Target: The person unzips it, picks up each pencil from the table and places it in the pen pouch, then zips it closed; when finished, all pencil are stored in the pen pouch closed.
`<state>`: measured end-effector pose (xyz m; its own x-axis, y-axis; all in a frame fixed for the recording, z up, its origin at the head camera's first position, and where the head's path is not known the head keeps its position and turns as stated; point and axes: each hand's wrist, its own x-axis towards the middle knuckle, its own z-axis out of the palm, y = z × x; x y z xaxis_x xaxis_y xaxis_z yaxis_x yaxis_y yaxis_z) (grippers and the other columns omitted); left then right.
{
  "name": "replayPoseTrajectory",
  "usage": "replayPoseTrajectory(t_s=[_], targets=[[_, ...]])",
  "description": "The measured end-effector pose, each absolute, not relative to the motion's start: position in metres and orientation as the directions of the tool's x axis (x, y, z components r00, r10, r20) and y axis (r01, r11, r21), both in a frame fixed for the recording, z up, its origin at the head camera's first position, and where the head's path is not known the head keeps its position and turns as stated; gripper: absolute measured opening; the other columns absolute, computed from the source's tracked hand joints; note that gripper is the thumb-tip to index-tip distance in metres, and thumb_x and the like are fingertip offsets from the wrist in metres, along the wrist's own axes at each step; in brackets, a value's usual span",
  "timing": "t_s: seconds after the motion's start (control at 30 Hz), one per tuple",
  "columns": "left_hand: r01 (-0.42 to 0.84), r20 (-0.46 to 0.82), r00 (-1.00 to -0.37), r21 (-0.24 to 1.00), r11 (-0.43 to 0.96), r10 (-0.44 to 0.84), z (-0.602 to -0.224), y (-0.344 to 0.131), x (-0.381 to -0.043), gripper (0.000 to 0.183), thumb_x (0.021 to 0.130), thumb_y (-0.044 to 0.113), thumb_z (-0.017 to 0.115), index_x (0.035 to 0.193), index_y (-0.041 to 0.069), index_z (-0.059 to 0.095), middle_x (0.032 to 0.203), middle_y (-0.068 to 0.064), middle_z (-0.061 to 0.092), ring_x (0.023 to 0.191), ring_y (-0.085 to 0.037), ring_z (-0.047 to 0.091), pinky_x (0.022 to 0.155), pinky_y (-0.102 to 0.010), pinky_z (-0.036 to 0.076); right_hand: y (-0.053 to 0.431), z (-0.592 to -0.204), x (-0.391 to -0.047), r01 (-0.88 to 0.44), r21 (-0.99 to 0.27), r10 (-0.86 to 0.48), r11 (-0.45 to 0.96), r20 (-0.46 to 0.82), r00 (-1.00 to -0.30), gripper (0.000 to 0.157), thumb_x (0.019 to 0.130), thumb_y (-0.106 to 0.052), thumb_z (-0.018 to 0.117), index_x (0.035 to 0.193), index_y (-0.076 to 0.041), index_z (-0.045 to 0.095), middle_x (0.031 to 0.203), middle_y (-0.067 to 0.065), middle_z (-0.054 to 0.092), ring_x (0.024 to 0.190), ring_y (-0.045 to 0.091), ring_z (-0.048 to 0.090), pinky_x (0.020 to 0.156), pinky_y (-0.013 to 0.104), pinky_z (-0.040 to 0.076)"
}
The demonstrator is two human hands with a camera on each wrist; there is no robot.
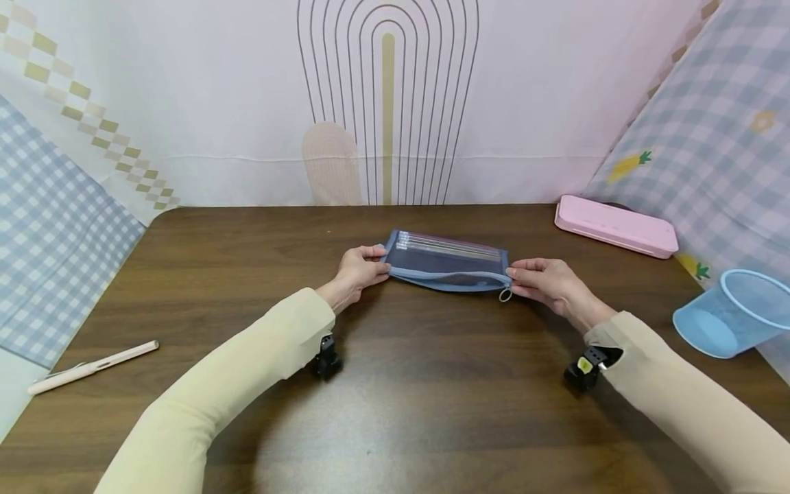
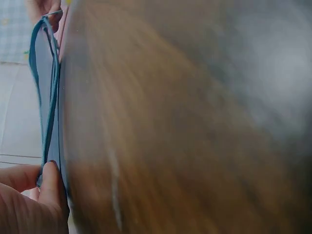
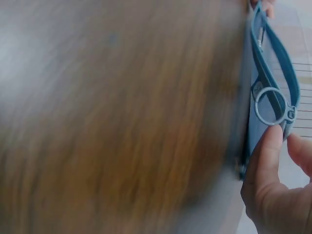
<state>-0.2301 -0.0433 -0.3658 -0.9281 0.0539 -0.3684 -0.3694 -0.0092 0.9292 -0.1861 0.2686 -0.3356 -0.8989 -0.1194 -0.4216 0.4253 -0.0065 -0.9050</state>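
Observation:
Both hands hold a blue mesh zipper pencil pouch [image 1: 444,261] by its ends, over the middle of the table. My left hand [image 1: 361,269] pinches the left end near the zipper, thumb against the near side. At the other end, my right hand [image 1: 546,281] pinches the corner beside the zipper's ring pull [image 1: 505,295]. The zipper is undone and its edges bow apart, as the left wrist view shows along the pouch opening [image 2: 48,92]. Through the mesh, several slim pencil-like sticks [image 1: 444,245] lie along the far side. In the right wrist view the ring pull [image 3: 257,108] hangs just above the thumb.
A pink pencil case [image 1: 616,225] lies at the back right of the brown table [image 1: 395,412]. The light-blue mesh pen cup [image 1: 728,315] leans on its side at the right edge. A white pen [image 1: 92,368] rests at the left edge. Patterned cloth [image 1: 234,103] hangs behind.

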Motion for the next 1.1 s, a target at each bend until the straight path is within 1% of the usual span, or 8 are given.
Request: replayPoseTrajectory(t_s=[0.17, 0.33, 0.43, 0.5, 0.63, 0.8, 0.97, 1.1], targets=[[-0.354, -0.358, -0.932, 0.931, 0.086, 0.046, -0.364, -0.049, -0.228, 0.038, 0.083, -0.009, 0.061, 0.121, -0.004, 0.057, 0.096, -0.005, 0.054, 0.081, -0.012, 0.056, 0.084, -0.030, 0.055, 0.265, -0.336, -0.190, 0.474, -0.878, -0.132, -0.061, -0.464, -0.876, 0.025, 0.090, -0.001, 0.059, 0.111, 0.002, 0.046, 0.077, -0.001, 0.064, 0.068, 0.006, 0.064, 0.068, 0.018, 0.056], [-0.295, -0.310, -0.949, 0.938, 0.184, 0.056, -0.362, -0.059, -0.224, 0.036, 0.081, -0.005, 0.066, 0.116, -0.004, 0.060, 0.097, -0.006, 0.057, 0.078, -0.008, 0.055, 0.073, -0.021, 0.055, 0.261, -0.339, -0.192, 0.494, -0.865, -0.165, -0.090, -0.476, -0.864, 0.019, 0.092, 0.001, 0.055, 0.108, 0.001, 0.046, 0.073, -0.001, 0.064, 0.064, 0.006, 0.062, 0.064, 0.017, 0.055], [-0.216, -0.242, -0.969, 0.931, 0.293, 0.055, -0.361, -0.066, -0.223, 0.032, 0.080, 0.001, 0.070, 0.111, -0.003, 0.063, 0.103, -0.010, 0.062, 0.076, -0.008, 0.056, 0.067, -0.016, 0.052, 0.260, -0.341, -0.192, 0.507, -0.856, -0.181, -0.105, -0.485, -0.856, 0.017, 0.092, 0.002, 0.053, 0.108, 0.001, 0.046, 0.072, -0.001, 0.064, 0.063, 0.007, 0.062, 0.062, 0.018, 0.055], [-0.156, -0.181, -0.983, 0.912, 0.379, 0.030, -0.360, -0.069, -0.223, 0.029, 0.079, 0.006, 0.072, 0.107, 0.000, 0.066, 0.104, -0.011, 0.065, 0.078, -0.009, 0.055, 0.068, -0.014, 0.048, 0.259, -0.342, -0.193, 0.511, -0.852, -0.183, -0.110, -0.488, -0.853, 0.014, 0.092, 0.002, 0.053, 0.105, 0.000, 0.048, 0.072, 0.000, 0.063, 0.062, 0.007, 0.062, 0.062, 0.018, 0.055], [-0.028, -0.035, -0.999, 0.886, 0.463, 0.008, -0.355, -0.063, -0.220, 0.021, 0.080, 0.011, 0.073, 0.099, 0.004, 0.068, 0.099, -0.011, 0.069, 0.085, -0.016, 0.062, 0.072, -0.019, 0.048, 0.257, -0.342, -0.194, 0.509, -0.851, -0.194, -0.129, -0.481, -0.855, 0.009, 0.092, 0.003, 0.052, 0.099, -0.003, 0.051, 0.072, 0.000, 0.063, 0.063, 0.007, 0.062, 0.062, 0.018, 0.055], [0.159, 0.070, -0.975, 0.885, 0.438, 0.213, -0.349, -0.025, -0.204, 0.014, 0.081, 0.009, 0.073, 0.093, 0.004, 0.070, 0.093, -0.010, 0.071, 0.083, -0.018, 0.067, 0.073, -0.022, 0.054, 0.252, -0.341, -0.195, 0.493, -0.859, -0.198, -0.135, -0.464, -0.863, 0.016, 0.092, 0.004, 0.052, 0.106, 0.001, 0.045, 0.073, 0.000, 0.062, 0.064, 0.007, 0.062, 0.062, 0.017, 0.055], [0.243, 0.032, -0.900, 0.865, 0.439, 0.435, -0.349, 0.021, -0.182, 0.010, 0.082, 0.013, 0.073, 0.089, 0.007, 0.071, 0.087, -0.005, 0.071, 0.072, -0.005, 0.061, 0.064, -0.014, 0.048, 0.248, -0.342, -0.195, 0.499, -0.857, -0.196, -0.130, -0.471, -0.860, 0.019, 0.092, 0.003, 0.052, 0.109, 0.001, 0.043, 0.073, 0.000, 0.062, 0.064, 0.006, 0.061, 0.063, 0.017, 0.055], [0.281, 0.021, -0.871, 0.841, 0.463, 0.491, -0.351, 0.049, -0.175, 0.007, 0.083, 0.016, 0.073, 0.087, 0.010, 0.072, 0.083, -0.001, 0.071, 0.069, 0.000, 0.056, 0.062, -0.012, 0.044, 0.248, -0.342, -0.194, 0.500, -0.857, -0.188, -0.124, -0.474, -0.860, 0.018, 0.093, 0.003, 0.050, 0.109, 0.000, 0.043, 0.073, -0.001, 0.063, 0.064, 0.005, 0.061, 0.063, 0.016, 0.055]])
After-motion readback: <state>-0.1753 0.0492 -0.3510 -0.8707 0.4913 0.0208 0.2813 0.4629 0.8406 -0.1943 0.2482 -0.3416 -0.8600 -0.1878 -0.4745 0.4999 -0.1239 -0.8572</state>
